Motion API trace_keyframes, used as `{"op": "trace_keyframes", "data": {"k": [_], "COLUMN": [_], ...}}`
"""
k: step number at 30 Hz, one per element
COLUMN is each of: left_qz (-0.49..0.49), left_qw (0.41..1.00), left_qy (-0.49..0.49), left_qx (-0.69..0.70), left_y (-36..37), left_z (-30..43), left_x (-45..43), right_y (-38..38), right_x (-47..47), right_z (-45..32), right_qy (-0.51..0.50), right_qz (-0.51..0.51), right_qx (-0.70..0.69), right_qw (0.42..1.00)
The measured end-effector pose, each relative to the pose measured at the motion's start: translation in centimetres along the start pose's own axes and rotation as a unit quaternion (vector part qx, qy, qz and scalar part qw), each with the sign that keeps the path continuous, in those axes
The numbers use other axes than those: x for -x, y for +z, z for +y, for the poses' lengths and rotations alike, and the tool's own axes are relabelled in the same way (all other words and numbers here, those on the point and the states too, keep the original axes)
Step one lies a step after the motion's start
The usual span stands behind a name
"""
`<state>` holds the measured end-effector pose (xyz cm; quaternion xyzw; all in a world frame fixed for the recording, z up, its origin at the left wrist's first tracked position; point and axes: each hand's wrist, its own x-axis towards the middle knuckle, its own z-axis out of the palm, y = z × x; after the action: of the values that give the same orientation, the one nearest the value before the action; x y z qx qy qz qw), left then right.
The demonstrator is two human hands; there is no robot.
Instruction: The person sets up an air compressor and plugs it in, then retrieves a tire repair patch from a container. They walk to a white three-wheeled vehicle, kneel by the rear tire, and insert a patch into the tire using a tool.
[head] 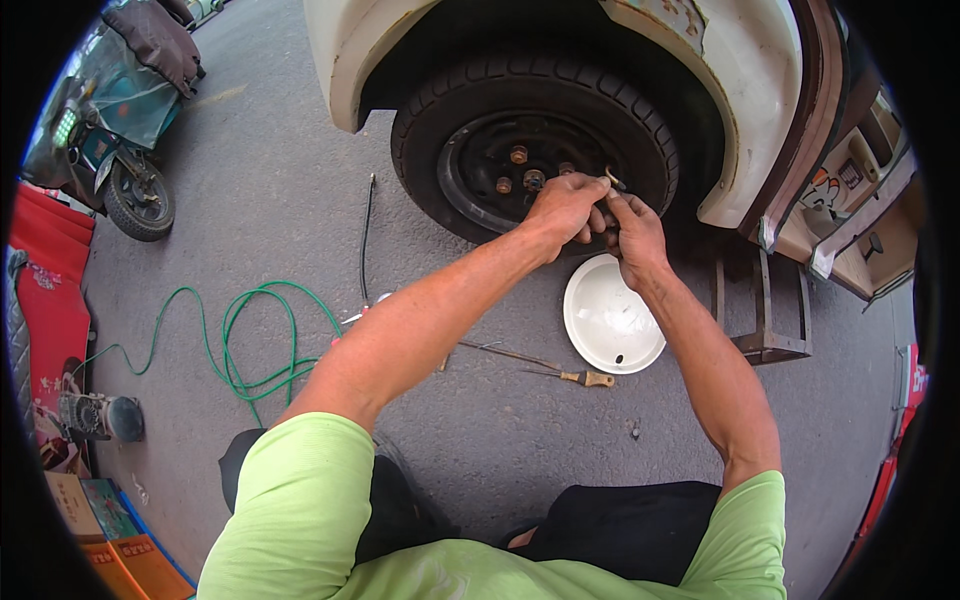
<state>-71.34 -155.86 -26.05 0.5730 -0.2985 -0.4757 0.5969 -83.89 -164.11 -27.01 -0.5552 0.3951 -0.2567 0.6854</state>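
Observation:
Both hands are raised close together in front of the lower right part of a vehicle's wheel, a black tire [652, 112] on a dark steel rim [480, 142] with rusty lug nuts [519, 154]. My left hand [574, 206] has its thumb and forefinger pinched near a short curved valve stem [615, 178]. Beside it, the fingers of my right hand [636, 229] are bent, and their tips nearly meet those of the left. Whatever is between the fingers is too small and hidden to tell. Below the hands, a round white wheel cover [611, 319] lies on the pavement.
A screwdriver [589, 379] and a long metal rod [510, 352] lie on the ground. Left of my arm are a black hose [365, 240] and a looped green hose [225, 330] near a small compressor [105, 416]. A metal frame stand [772, 341] stands right, below the vehicle's open door. A motorbike [139, 191] stands far left.

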Motion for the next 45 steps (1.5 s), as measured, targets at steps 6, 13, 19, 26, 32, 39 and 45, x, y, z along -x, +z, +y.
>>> {"op": "trace_keyframes", "data": {"k": [6,13,19,26,32,39,45], "left_qz": [0.003,0.009,0.012,0.015,0.001,0.022,0.027], "left_qw": [1.000,1.000,1.000,1.000,0.993,0.985,0.983], "left_qy": [-0.007,-0.018,-0.018,-0.009,-0.051,-0.058,-0.060], "left_qx": [0.009,-0.003,-0.002,0.018,0.105,0.162,0.174], "left_y": [0.4,0.1,0.3,0.4,0.9,1.4,1.3], "left_z": [-0.1,0.0,0.3,0.6,0.7,0.6,0.4], "left_x": [0.0,0.0,-0.2,-0.3,-1.6,-2.6,-2.6], "right_y": [-0.6,-0.3,-0.5,-0.1,-0.1,-0.1,0.0], "right_x": [-0.5,0.4,-0.2,0.5,0.1,0.3,0.7], "right_z": [0.1,-1.2,-0.5,-1.8,-1.9,-2.2,-3.1], "right_qy": [-0.013,0.046,0.035,0.084,0.100,0.079,0.128], "right_qz": [-0.002,-0.006,-0.004,0.002,0.014,0.025,-0.005], "right_qx": [-0.022,-0.077,-0.074,-0.131,-0.151,-0.083,-0.094], "right_qw": [1.000,0.996,0.997,0.988,0.983,0.993,0.987]}}
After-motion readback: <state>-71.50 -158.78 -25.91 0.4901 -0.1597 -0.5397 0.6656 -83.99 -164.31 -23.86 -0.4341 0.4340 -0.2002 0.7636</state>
